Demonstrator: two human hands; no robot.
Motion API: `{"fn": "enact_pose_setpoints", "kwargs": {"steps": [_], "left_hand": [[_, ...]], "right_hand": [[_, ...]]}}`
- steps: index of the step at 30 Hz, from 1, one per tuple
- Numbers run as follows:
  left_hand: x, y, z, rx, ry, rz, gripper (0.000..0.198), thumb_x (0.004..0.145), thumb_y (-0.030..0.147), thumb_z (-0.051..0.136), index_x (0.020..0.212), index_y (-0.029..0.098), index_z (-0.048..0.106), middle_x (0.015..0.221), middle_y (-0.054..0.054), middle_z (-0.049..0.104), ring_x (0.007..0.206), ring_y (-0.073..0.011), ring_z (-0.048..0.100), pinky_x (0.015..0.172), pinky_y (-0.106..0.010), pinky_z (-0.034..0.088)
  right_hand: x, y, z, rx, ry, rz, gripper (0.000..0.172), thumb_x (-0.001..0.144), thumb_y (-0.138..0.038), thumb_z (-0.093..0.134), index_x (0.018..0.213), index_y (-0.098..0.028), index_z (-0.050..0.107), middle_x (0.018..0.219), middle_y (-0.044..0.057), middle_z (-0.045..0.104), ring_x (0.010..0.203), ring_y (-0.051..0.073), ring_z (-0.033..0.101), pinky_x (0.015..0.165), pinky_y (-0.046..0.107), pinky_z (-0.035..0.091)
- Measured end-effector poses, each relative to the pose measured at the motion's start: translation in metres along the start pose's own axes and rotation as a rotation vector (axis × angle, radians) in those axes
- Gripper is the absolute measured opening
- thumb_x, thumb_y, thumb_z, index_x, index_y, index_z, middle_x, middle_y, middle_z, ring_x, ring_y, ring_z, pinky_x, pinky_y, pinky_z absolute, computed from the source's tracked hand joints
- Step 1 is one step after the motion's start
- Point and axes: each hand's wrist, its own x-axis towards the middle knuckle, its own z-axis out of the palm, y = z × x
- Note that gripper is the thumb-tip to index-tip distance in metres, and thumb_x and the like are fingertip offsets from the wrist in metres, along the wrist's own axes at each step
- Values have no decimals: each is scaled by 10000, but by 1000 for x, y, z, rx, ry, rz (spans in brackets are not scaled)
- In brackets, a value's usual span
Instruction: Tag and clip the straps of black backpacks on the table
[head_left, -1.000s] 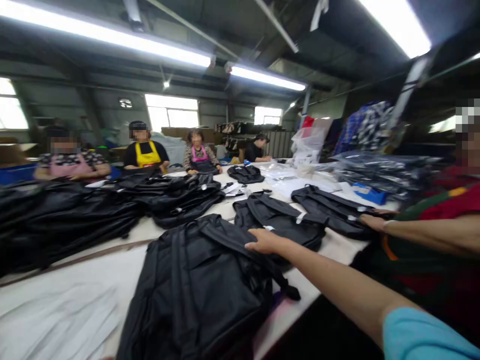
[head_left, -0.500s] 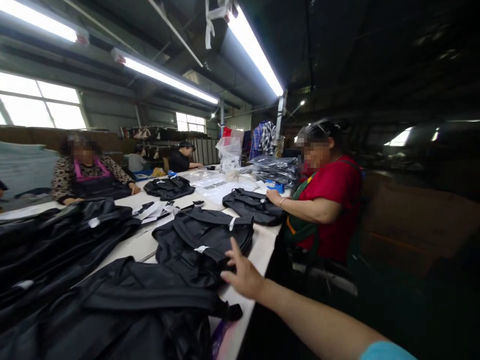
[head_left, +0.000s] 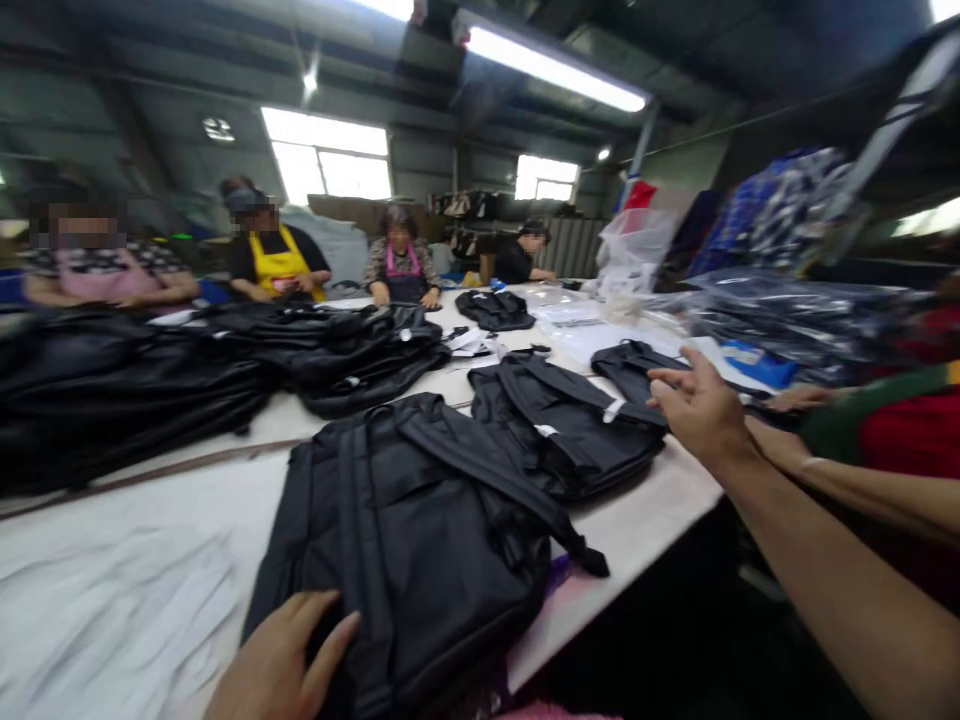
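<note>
A black backpack [head_left: 420, 530] lies flat on the white table [head_left: 127, 590] right in front of me, straps up. My left hand [head_left: 281, 665] rests open on its near left corner, fingers stretched flat. My right hand [head_left: 694, 405] hangs in the air past the table's right edge, fingers loosely curled and apart, holding nothing. It hovers just right of a second black backpack [head_left: 570, 425] that lies behind the first. A third black backpack [head_left: 634, 365] lies further back.
A high pile of black bags [head_left: 180, 370] fills the table's left side. Several people sit along the far side. A person in red [head_left: 892, 450] works at my right, forearm on the table. Bagged goods [head_left: 780, 325] and clear plastic bags [head_left: 630, 260] stand at the back right.
The view has swung back to the left over the table. My right hand has lifted off the bags into the air. My left hand has come into view on the near backpack.
</note>
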Motion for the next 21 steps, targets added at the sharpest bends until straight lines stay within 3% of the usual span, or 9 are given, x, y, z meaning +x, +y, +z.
{"fn": "enact_pose_setpoints", "kwargs": {"steps": [2,5,9,12,16,18,21], "left_hand": [[-7,13,-8,84,-62,-10,454,842,561,458,1041,217,677,1099,-88,668,1059,-273,612,967,-407,449],[-2,29,-19,153,-115,-65,531,866,605,400,1068,192,665,1091,-106,651,1047,-260,604,929,-381,448],[1,42,-23,256,-172,-119,630,796,728,391,903,174,672,949,-128,646,923,-293,620,815,-397,461],[4,43,-14,292,-186,-106,609,716,714,518,880,144,658,916,-146,630,897,-311,608,812,-406,451],[12,33,-7,106,-156,-119,284,680,416,658,813,171,605,913,-94,610,864,-246,592,769,-337,448],[18,27,-20,-81,-125,-139,144,672,281,644,704,188,539,808,-43,588,780,-195,576,712,-297,438],[33,20,-64,-565,-90,-215,129,717,258,618,697,185,514,678,3,554,667,-159,557,636,-271,440]], "right_hand": [[-32,-18,45,18,-297,-50,572,855,-406,523,1367,-168,438,1093,116,681,752,201,690,709,334,547],[-87,-43,103,-121,-650,-196,520,845,-428,533,1303,-182,525,1182,127,645,963,253,657,855,377,511],[-129,-54,144,-397,-851,-306,576,841,-450,532,1339,-162,511,1251,186,583,1130,346,576,931,462,446],[-127,-52,152,-520,-913,-291,652,828,-498,533,1375,-147,474,1217,212,595,1110,375,586,890,483,455],[-100,-67,142,-476,-1032,-196,838,715,-519,660,1410,-112,429,1207,216,620,1102,385,591,936,491,441],[-83,-90,131,-283,-1102,-92,830,671,-494,719,1375,-127,478,1251,193,604,1120,359,587,958,449,452],[-58,-147,113,197,-1195,189,731,719,-483,710,1360,-206,493,1222,126,635,1013,296,652,847,392,535]]}}
